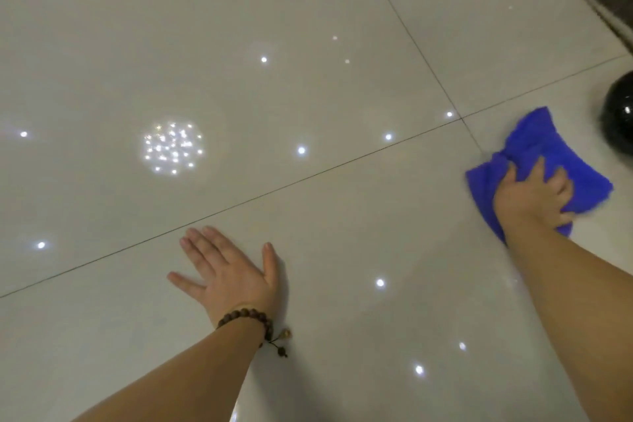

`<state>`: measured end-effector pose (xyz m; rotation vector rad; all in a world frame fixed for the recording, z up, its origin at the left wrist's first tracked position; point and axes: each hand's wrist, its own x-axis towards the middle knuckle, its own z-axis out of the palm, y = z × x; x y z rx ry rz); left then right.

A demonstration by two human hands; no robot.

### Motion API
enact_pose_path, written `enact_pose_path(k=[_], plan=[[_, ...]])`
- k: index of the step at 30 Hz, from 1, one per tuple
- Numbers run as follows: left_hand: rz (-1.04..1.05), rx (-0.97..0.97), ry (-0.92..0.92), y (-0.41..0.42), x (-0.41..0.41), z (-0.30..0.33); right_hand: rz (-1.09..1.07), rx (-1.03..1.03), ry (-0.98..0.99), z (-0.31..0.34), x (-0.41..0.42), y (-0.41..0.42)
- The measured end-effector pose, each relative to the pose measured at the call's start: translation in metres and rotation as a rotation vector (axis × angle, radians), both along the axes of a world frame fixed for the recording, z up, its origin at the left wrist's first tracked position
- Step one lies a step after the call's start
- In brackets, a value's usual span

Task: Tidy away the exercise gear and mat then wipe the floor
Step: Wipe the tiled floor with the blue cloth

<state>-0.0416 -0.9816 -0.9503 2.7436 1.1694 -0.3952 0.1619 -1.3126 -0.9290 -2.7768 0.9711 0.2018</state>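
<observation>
Left hand (227,271): fingers spread, flat on the glossy tile floor (308,27), holds nothing.
Right hand (532,197): fingers curled into the blue cloth (534,144), pressing it on the floor.
Cloth: soft, light, bunches easily; probably best held from above at its middle.
Far right: a black round object (618,116), near the cloth.

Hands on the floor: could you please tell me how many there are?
2. The left hand lies flat on the tiled floor; the right hand grips the blue cloth on it, right.
</observation>
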Motion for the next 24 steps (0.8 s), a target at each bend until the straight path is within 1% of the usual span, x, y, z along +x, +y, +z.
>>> enact_pose_path(k=[1, 2, 3, 4, 6, 7, 9, 10, 11, 12, 13, 15, 17, 18, 19, 20, 21, 22, 24], plan=[[-0.001, -0.004, -0.003, 0.001, 0.0, -0.001, -0.032, -0.016, -0.002, -0.001, -0.005, 0.016], [-0.003, -0.006, -0.007, 0.002, 0.0, -0.002, 0.035, -0.038, -0.023, -0.004, -0.013, 0.041], [-0.003, -0.01, -0.016, 0.002, 0.0, -0.003, 0.178, -0.047, -0.062, -0.009, -0.025, 0.07], [-0.003, -0.012, -0.028, 0.002, -0.001, -0.003, 0.369, -0.043, -0.105, -0.013, -0.04, 0.102], [-0.01, 0.0, -0.044, 0.003, -0.003, -0.004, 0.833, -0.053, -0.167, -0.02, -0.077, 0.156], [-0.012, 0.006, -0.05, 0.003, -0.003, -0.005, 1.061, -0.054, -0.174, -0.021, -0.095, 0.171], [-0.008, 0.01, -0.073, 0.004, -0.003, -0.004, 1.399, -0.03, -0.153, -0.019, -0.106, 0.163], [-0.008, 0.014, -0.08, 0.003, -0.003, -0.005, 1.47, -0.02, -0.154, -0.017, -0.1, 0.143], [-0.009, 0.018, -0.082, 0.003, -0.003, -0.005, 1.447, -0.02, -0.154, -0.018, -0.092, 0.116], [-0.007, 0.021, -0.087, 0.002, -0.004, -0.006, 1.333, -0.038, -0.169, -0.019, -0.082, 0.084], [-0.003, 0.024, -0.097, 0.002, -0.004, -0.007, 1.153, -0.071, -0.179, -0.019, -0.071, 0.05], [-0.001, 0.036, -0.12, 0.003, -0.004, -0.009, 0.691, -0.09, -0.156, -0.014, -0.051, -0.006], [-0.003, 0.05, -0.125, 0.003, -0.003, -0.011, 0.262, -0.051, -0.118, -0.008, -0.045, -0.01], [-0.003, 0.054, -0.122, 0.004, -0.003, -0.012, 0.15, -0.04, -0.11, -0.008, -0.05, 0.01], [0.002, 0.056, -0.124, 0.003, -0.003, -0.012, 0.151, -0.035, -0.123, -0.01, -0.06, 0.038], [0.004, 0.056, -0.123, 0.004, -0.003, -0.012, 0.267, -0.027, -0.163, -0.014, -0.074, 0.071], [0.001, 0.054, -0.118, 0.004, -0.003, -0.012, 0.477, -0.019, -0.222, -0.02, -0.094, 0.104], [-0.003, 0.054, -0.115, 0.004, -0.003, -0.011, 0.742, -0.024, -0.268, -0.024, -0.12, 0.135], [-0.007, 0.051, -0.121, 0.004, -0.002, -0.011, 1.26, -0.02, -0.274, -0.027, -0.159, 0.159]])
